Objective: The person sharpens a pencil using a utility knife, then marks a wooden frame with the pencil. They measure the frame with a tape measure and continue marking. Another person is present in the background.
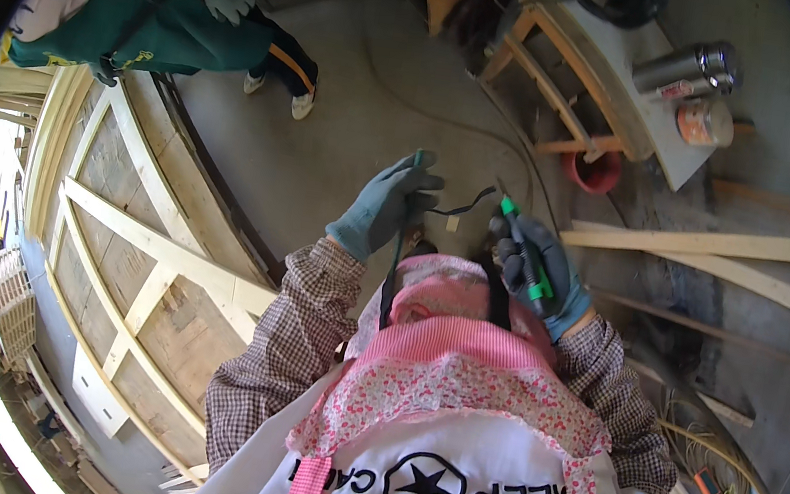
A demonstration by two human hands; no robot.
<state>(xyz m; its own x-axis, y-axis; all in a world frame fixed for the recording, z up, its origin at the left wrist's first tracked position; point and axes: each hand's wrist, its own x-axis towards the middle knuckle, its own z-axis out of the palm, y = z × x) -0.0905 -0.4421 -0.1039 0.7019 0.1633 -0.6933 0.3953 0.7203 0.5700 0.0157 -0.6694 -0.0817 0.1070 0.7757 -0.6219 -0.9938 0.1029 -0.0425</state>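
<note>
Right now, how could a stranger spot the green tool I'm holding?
Start at the pink floral apron. Just beyond its right side, the gloved right hand grips a slim tool. Its bright green parts set it apart from the dark strap nearby.

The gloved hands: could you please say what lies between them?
In the head view, a dark strap runs from the left hand toward the green tool in the right hand.

One left hand [385,207], one right hand [543,273], one green tool [509,206], one thermos [682,71], one bucket [595,174]
</note>
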